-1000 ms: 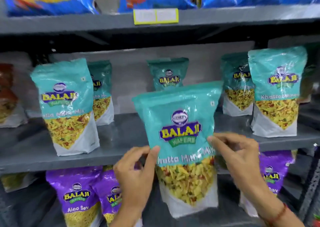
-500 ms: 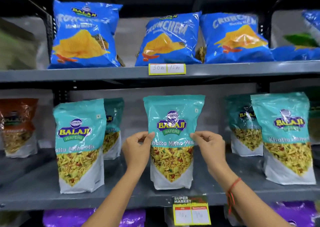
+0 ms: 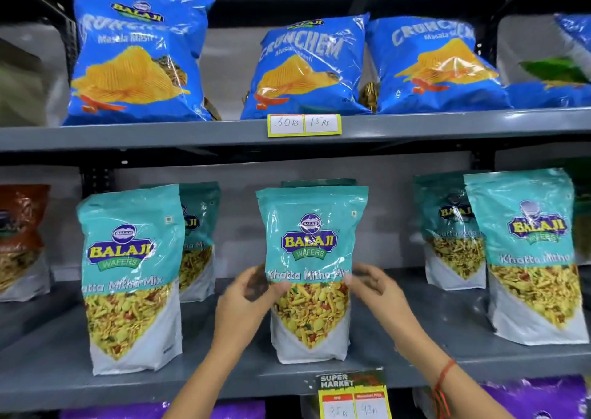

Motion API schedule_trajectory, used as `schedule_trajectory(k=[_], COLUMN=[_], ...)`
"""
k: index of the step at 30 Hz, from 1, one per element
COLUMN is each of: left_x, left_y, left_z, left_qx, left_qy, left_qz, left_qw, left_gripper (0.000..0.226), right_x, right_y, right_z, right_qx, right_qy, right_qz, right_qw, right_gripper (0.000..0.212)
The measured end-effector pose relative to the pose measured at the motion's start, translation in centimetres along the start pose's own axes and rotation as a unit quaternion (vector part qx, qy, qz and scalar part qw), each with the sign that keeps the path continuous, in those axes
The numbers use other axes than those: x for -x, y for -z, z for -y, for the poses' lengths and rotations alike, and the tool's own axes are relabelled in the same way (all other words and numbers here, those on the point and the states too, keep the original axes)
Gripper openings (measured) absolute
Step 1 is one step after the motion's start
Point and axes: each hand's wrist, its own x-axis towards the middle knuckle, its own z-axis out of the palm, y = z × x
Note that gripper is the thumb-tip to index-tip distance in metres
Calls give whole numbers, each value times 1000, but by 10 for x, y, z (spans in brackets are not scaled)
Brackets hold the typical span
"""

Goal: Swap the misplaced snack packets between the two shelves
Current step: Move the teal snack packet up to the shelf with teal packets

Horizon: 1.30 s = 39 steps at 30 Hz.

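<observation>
A teal Khatta Mitha Mix packet (image 3: 309,258) stands upright on the grey middle shelf (image 3: 415,361), in the centre gap between other teal packets. Another teal packet's top shows just behind it. My left hand (image 3: 246,303) is at its left edge and my right hand (image 3: 375,287) at its right edge, both at the height of the name print. Both hands are motion-blurred, with fingers spread and curved, only the fingertips at the packet's sides. On the shelf below, purple packets (image 3: 537,396) peek out at the bottom right.
Teal packets stand left (image 3: 131,278) and right (image 3: 527,258) on the same shelf, with more behind them. A brown packet (image 3: 19,239) is at far left. Blue Crunchem bags (image 3: 307,67) fill the upper shelf. Price tags hang on both shelf edges (image 3: 353,396).
The teal packet went up from in front of the lower shelf onto the middle shelf and now stands there. My fingers have loosened from a pinch to a spread touch.
</observation>
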Motion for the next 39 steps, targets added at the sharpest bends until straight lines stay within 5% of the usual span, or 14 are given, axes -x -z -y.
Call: schedule_trajectory(k=[3,5,15,27,31,34,39], left_x=[16,25,26,16,18,29,63], left_y=[4,0,-27,-53,-51,-43,-10], left_z=[17,20,8,5,7,-2,-10], left_qx=[-118,-168,-180,-201,-208,-189,-41], left_qy=[77,74,51,64,78,50,-45], left_qz=[174,199,157,177,154,89,-116], left_qw=[975,963,970,961,963,977,991], left_gripper=[93,88,87,88,112,122,66], right_x=[10,14,5,-8,0,12,66], right_y=[7,3,9,29,22,10,-30], right_z=[-19,-22,-24,-40,-37,-28,8], right_qx=[124,213,235,201,94,80,20], right_qy=[-35,-24,-18,-48,-17,32,178], right_qz=[175,216,202,193,127,-41,-195], right_qw=[976,953,951,959,987,995,964], right_gripper=[87,89,63,85,98,107,68])
